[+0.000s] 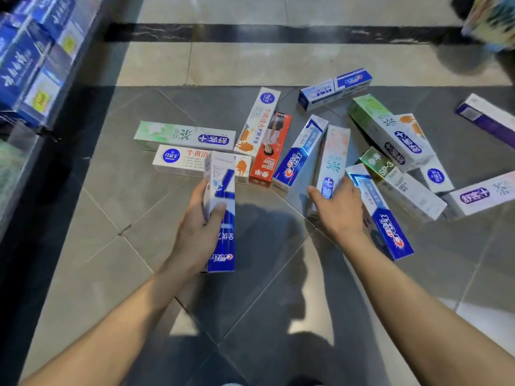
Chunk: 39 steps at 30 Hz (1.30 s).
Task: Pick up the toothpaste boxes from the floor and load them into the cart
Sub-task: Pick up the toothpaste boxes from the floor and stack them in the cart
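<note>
Several toothpaste boxes lie scattered on the grey tiled floor. My left hand grips a blue and white toothpaste box, lifted off the floor and pointing away from me. My right hand reaches down over the near end of a pale floral box, thumb on its left side and fingers curled over its right side. Touching that hand on the right lies a blue box. A red box and another blue box lie between my hands. No cart is clearly in view.
A shelf stocked with blue boxes runs along the left edge. A blurred colourful object sits at the top right. More boxes lie further out: a green and white one, a green one, and purple and white ones.
</note>
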### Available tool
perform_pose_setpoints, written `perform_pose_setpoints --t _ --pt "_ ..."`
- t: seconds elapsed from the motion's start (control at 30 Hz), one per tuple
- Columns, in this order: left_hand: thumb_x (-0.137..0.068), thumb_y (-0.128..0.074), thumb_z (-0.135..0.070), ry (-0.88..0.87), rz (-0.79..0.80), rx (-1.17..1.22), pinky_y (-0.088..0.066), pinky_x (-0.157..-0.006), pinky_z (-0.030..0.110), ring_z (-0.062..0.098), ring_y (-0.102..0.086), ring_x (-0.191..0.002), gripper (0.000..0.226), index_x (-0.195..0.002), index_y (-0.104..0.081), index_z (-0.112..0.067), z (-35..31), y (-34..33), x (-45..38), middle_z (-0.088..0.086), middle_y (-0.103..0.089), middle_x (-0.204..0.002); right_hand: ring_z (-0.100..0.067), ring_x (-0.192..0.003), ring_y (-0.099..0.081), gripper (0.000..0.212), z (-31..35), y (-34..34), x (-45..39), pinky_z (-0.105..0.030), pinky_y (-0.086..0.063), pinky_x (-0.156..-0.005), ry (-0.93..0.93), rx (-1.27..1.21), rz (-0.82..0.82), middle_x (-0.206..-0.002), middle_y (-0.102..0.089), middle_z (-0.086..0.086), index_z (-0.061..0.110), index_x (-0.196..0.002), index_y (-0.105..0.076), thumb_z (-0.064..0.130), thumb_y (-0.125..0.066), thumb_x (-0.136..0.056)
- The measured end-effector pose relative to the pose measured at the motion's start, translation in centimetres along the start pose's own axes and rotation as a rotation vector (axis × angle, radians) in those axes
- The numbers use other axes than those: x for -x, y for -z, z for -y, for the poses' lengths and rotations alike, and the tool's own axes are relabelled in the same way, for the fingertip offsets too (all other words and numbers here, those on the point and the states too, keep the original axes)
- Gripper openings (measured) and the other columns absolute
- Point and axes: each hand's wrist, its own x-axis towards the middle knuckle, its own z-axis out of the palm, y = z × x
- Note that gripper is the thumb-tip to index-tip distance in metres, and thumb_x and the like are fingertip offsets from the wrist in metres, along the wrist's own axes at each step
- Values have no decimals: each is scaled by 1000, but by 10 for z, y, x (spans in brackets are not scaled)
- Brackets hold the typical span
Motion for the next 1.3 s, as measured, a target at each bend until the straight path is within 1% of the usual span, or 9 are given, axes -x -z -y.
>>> perform_pose_setpoints --t 0.2,0.47,0.67,0.73,0.83,1.0,1.1,1.2,1.3 --pt "-97 -58 -42 37 -20 98 -52 -73 25 12 -66 -105 58 -148 -32 -36 -19 -28 -25 -11 -59 -131 -36 -123 -53 88 5 -12 -21 -53 -47 -102 -139 -100 -33 -132 -55 -18 7 -137 -43 59 -76 -74" --pt "-80 -61 -62 8 2 109 -58 -81 35 12 -66 -108 66 -139 -38 -43 -35 -54 -36 -12 -61 -131 -35 -110 -60 57 6 4 -14 -30 -38 -77 -145 -240 -31 -124 -62 -16 5 -123 -41 34 -73 -85" --pt "-90 -73 -34 -17 -24 279 -59 -78 30 7 -72 -96 53 -136 -47 -37 -100 -50 -19 -12 -71 -113 -21 -88 -70 53 38 61 18 -45 -59 -76 -112 -547 7 -96 -67 4 24 -104 -36 32 -79 -77" --pt "-89 -76 -29 -31 -14 311 -59 -74 27 6 -73 -91 50 -130 -48 -39 -145 -39 1 -13 -72 -107 -18 -83 -73 56 59 99 40 -49 -61 -74 -106 -669 70 -97 -71 3 26 -105 -37 32 -83 -73" --pt "-90 -74 -25 -60 49 325 -57 -63 23 6 -74 -83 46 -124 -50 -43 -225 -14 39 -16 -74 -97 -10 -79 -74 58 109 180 80 -35 -63 -67 -45 -817 181 -92 -75 12 24 -120 -39 14 -82 -82" --pt "-91 -70 -32 -129 88 278 -62 -66 26 9 -74 -81 44 -124 -47 -49 -400 47 131 -20 -74 -90 -17 -98 -73 68 211 358 159 -26 -59 -73 93 -920 279 -114 -74 2 20 -132 -45 7 -82 -76" --pt "-94 -69 -25 -168 104 359 -62 -75 40 15 -75 -81 40 -124 -51 -45 -526 88 195 -13 -76 -92 -16 -103 -72 77 279 477 212 -30 -59 -80 157 -890 284 -117 -72 7 26 -134 -44 14 -85 -70" --pt "-94 -68 -16 -213 108 462 -60 -71 34 13 -73 -76 43 -128 -53 -37 -647 126 260 -8 -76 -88 -6 -98 -71 73 343 591 261 -22 -56 -75 230 -912 252 -113 -72 16 28 -138 -41 5 -79 -80" --pt "-94 -69 -17 -242 152 514 -60 -76 39 18 -73 -79 46 -133 -53 -34 -743 155 322 8 -74 -98 -13 -107 -70 78 390 686 308 -28 -59 -83 269 -969 252 -123 -70 8 29 -144 -37 10 -78 -80"
